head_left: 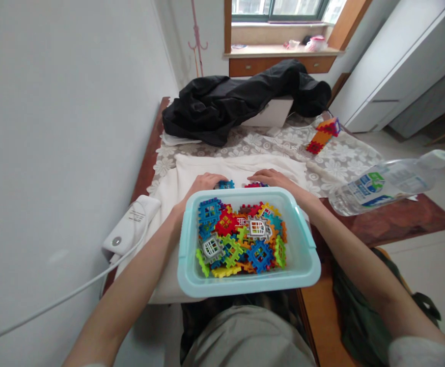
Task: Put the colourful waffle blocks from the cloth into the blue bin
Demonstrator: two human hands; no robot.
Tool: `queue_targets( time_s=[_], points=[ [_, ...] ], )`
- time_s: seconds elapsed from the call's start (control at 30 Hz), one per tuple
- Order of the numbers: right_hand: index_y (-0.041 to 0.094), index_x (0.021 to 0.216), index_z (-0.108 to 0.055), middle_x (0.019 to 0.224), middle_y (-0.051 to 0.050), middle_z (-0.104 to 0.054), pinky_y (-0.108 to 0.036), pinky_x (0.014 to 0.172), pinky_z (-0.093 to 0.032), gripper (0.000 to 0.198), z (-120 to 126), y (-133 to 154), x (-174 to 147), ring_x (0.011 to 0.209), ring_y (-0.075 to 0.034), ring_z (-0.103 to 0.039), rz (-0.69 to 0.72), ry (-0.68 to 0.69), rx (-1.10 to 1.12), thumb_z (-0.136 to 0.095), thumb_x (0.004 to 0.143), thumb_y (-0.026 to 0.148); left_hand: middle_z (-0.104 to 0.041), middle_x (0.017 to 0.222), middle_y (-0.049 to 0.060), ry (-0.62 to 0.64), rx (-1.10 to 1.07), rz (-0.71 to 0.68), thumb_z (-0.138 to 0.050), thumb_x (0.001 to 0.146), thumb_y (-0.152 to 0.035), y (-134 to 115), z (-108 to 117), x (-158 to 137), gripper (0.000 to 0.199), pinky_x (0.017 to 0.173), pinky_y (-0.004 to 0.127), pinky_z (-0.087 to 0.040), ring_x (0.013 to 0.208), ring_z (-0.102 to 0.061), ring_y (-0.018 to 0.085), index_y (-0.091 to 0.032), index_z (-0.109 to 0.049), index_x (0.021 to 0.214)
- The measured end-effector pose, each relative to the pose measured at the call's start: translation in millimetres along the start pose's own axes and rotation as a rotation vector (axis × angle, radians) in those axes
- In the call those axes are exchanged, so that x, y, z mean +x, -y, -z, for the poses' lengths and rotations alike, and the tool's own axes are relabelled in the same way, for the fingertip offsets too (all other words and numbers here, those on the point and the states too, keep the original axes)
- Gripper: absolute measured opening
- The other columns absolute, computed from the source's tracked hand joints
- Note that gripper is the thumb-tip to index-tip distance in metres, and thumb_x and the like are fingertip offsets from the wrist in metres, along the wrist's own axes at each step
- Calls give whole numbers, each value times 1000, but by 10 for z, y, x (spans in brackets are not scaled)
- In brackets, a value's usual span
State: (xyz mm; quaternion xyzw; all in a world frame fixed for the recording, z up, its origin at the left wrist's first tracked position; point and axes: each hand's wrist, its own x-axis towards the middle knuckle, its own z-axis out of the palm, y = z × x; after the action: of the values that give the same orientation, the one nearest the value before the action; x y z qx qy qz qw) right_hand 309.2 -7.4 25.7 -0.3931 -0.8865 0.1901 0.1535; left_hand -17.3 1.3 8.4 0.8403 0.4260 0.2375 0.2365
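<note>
A light-blue plastic bin (249, 285) stands in front of my body, filled with colourful interlocking building tiles (228, 250), some with window-like grilles. Beyond its far rim my left hand (204, 182) has its fingers closed at a blue building tile (226, 184). To the right, my right hand (274, 178) curls its fingers over a red building tile (255, 185), with something purple beside it. The two tiles are apart from each other. The bin's rim hides the lower parts of both hands and tiles.
A clear bottle (386, 183) with a white cap is at the right table edge. Farther back is an orange and red tile structure (324, 135). Black cloth (241, 99) lies across the far end. A white power box (131, 229) with a cable sits left, against the wall.
</note>
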Motion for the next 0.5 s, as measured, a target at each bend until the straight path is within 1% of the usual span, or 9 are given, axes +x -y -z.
queue_targets(
  time_s=[0.07, 0.13, 0.23, 0.33, 0.43, 0.5],
  points=[
    [37, 151, -65, 145, -10, -68, -58, 114, -49, 47, -4, -55, -72, 134, -36, -61, 22, 36, -39, -63, 104, 36, -82, 121, 11, -4, -6, 9, -71, 92, -37, -13, 2, 10, 29, 110, 51, -54, 116, -75, 32, -26, -83, 116],
    [38, 148, -67, 143, -8, -70, -56, 114, -49, 45, -8, -64, -125, 130, -35, -63, 45, 51, -55, -65, 103, 36, -83, 117, 11, -3, -21, 17, -72, 91, -37, -24, 1, 22, 27, 108, 50, -55, 112, -76, 31, -26, -84, 113],
    [32, 142, -71, 136, -9, -73, -51, 111, -52, 41, 1, 9, -151, 123, -32, -67, 78, 61, -39, -66, 101, 31, -83, 120, 11, -1, -49, 17, -72, 90, -36, -50, 1, 20, 29, 108, 49, -56, 113, -76, 30, -26, -84, 114],
    [27, 134, -74, 127, -9, -77, -48, 109, -53, 35, 48, 107, -104, 121, -31, -67, 114, 71, -7, -67, 100, 27, -81, 125, 11, 3, -74, 16, -71, 89, -34, -93, 11, -4, 32, 108, 48, -57, 117, -75, 31, -25, -82, 118],
    [23, 129, -75, 126, -10, -75, -45, 107, -55, 32, 90, 170, 35, 120, -28, -68, 94, 38, 46, -67, 97, 22, -81, 125, 9, 11, -91, 26, -72, 87, -32, -152, 37, -30, 33, 107, 48, -58, 118, -74, 30, -26, -81, 118],
    [22, 125, -75, 126, -11, -74, -43, 106, -55, 34, 68, 200, 181, 118, -27, -68, 74, 9, 79, -71, 92, 19, -82, 124, 8, 9, -98, 38, -71, 87, -31, -195, 59, -48, 33, 107, 47, -58, 117, -74, 30, -26, -81, 118]
  ],
)
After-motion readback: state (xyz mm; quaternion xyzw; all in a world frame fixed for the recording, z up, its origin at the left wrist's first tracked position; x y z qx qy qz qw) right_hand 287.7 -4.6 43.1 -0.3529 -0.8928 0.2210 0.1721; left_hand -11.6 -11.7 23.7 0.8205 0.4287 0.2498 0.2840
